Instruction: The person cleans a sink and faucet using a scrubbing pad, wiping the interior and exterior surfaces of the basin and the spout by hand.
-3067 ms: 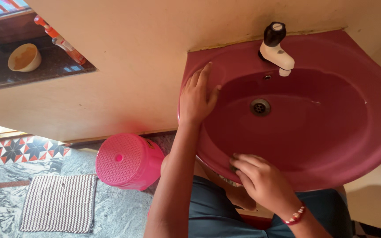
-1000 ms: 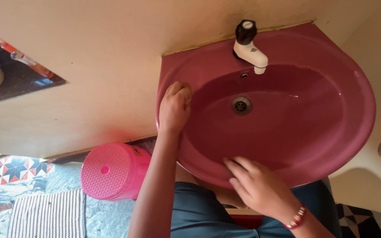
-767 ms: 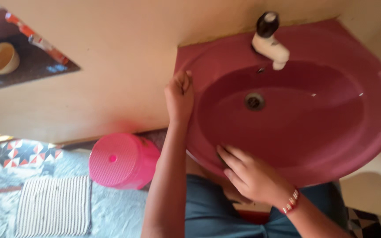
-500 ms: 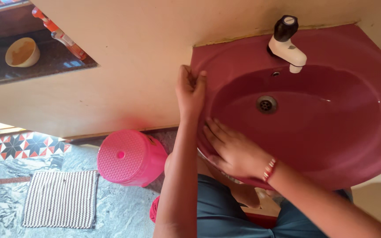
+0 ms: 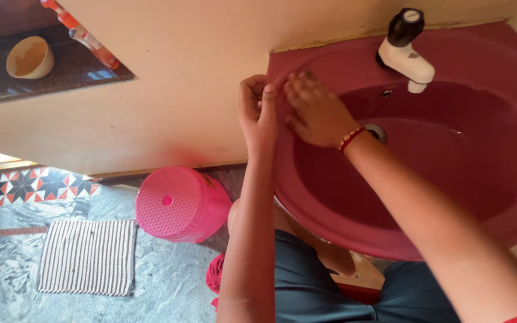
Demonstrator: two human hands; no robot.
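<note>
Both hands are on the maroon sink, at its left rim: the left hand curled closed over the edge, the right hand open, fingers spread flat beside it. The white tap sits at the sink's back rim, and a pink stool stands on the floor left of the sink.

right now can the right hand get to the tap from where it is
Probably yes. The right hand rests on the back left rim of the sink, and the tap stands further along that same rim with nothing between them. The left hand grips the sink's left edge, out of the way.
</note>
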